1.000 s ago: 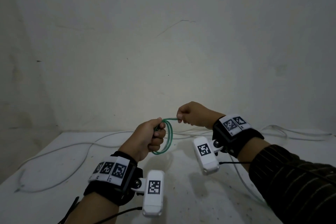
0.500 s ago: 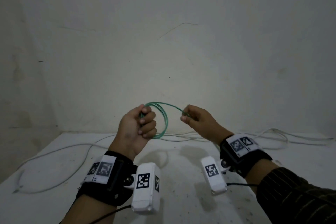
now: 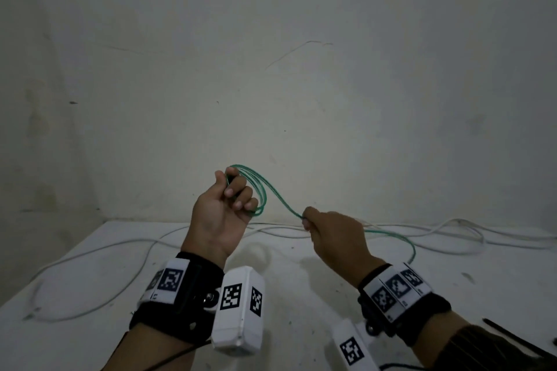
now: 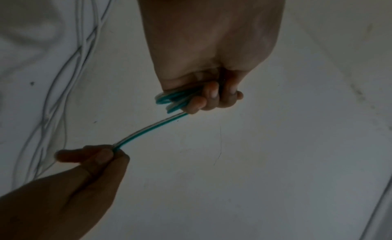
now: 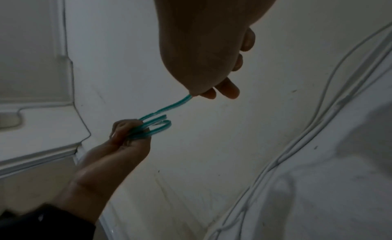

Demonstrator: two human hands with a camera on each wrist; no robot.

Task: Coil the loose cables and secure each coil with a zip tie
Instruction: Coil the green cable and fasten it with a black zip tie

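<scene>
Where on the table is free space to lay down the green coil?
The bare table in front of the left hand, inside the white cable loop, is free. The back edge is crowded with white cables. A black strip lies near the right forearm.

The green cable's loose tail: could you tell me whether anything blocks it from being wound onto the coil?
Nothing visible does. The green cable runs freely through the air from the right hand to the coil in the left hand.
</scene>
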